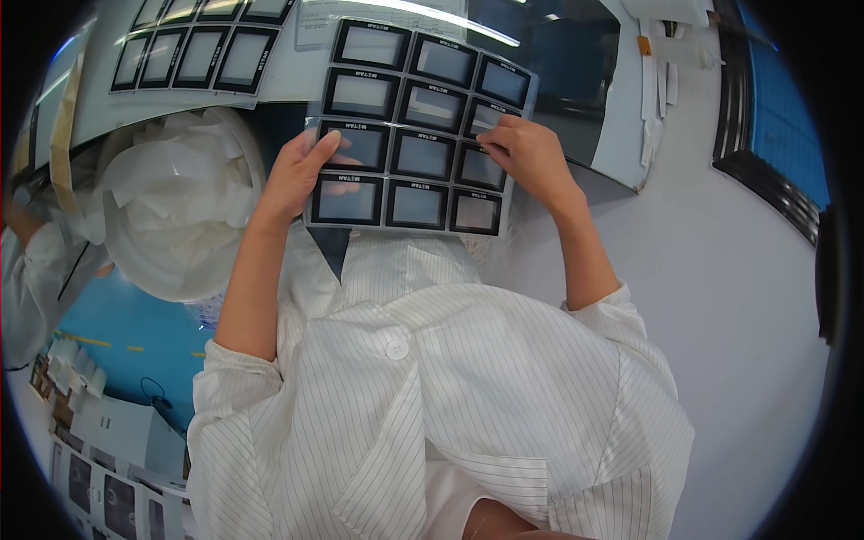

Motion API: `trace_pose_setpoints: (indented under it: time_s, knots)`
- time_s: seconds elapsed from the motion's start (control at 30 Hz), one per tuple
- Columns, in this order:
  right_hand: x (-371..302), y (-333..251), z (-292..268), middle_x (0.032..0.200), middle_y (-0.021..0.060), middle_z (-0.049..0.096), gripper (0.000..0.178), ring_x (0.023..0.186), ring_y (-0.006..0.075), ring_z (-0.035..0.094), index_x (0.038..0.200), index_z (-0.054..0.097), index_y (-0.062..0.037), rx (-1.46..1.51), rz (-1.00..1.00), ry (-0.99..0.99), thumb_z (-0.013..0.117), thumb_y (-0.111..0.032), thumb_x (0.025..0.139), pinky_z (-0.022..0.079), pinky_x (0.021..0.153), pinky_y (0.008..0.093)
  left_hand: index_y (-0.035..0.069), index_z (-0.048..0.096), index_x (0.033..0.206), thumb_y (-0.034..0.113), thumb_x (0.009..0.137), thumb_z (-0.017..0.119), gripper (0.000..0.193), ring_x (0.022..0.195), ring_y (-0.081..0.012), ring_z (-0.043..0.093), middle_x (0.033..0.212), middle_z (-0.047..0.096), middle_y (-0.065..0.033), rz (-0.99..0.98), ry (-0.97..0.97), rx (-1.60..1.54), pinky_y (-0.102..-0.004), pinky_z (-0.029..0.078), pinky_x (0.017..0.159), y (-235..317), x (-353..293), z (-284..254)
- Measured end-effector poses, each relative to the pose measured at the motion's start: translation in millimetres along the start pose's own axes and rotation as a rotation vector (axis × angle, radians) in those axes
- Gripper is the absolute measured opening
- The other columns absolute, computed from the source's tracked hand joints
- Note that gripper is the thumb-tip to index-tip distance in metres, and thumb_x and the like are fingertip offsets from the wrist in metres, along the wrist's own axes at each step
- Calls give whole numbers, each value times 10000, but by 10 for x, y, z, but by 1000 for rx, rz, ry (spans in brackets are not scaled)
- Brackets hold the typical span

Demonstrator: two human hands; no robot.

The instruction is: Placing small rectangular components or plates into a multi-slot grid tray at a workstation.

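A clear sheet with rows of black-framed rectangular windows (pixel 421 153) is held up in front of me, over the table's near edge. My left hand (pixel 297 171) is closed on its left edge, the thumb on the front and fingers seen through the clear windows behind. Over the right column of windows, my right hand (pixel 529 155) is closed in a pinch, fingertips against the sheet's face. What lies between those fingertips, if anything, is too small to make out.
Another sheet of black-framed windows (pixel 200 58) lies on the table at the upper left. Below it stands a round bin (pixel 256 148) filled with crumpled translucent film. A dark glossy panel (pixel 562 81) is at the far right of the table. Another person's sleeve (pixel 31 279) shows at the left edge.
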State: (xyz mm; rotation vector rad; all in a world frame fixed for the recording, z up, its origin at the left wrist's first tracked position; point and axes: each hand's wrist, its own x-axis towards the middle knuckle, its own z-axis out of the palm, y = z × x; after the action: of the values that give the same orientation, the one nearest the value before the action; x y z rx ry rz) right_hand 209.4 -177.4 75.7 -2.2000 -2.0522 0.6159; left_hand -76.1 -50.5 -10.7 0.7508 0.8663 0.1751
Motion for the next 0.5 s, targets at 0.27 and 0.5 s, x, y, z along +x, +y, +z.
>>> trace_pose_setpoints:
  time_s: [0.27,0.5]
  knots:
    - [-463,580,-507,789,92,608,68,738,302,608,794,666,-50,-494,250,-56,648,-114,783,475,650,387,6,524,998,313,935,548,315,641,-188,638,857,651,-154,4,7,23,-278,558,548,15,-31,-27]
    - [-624,518,-204,1004,174,647,509,899,302,617,1065,607,-3,63,815,-219,614,-459,839,465,789,386,-8,520,1020,319,950,524,335,675,-225,672,835,668,-173,-10,-125,130,-254,510,513,86,-119,-14]
